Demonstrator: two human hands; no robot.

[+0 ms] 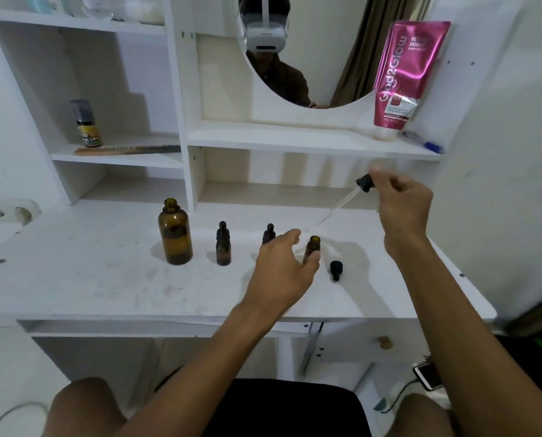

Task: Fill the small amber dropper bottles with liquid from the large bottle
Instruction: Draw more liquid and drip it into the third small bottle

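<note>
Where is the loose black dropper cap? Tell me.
The loose cap lies on the white desk, right of centre in the head view, just right of the open small bottle that the left hand touches.

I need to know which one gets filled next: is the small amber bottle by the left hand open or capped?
Open. The small amber bottle shows a bare mouth; a black cap lies beside it.

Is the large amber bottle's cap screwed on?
No: the large amber bottle stands with its neck open, no cap on it.
</note>
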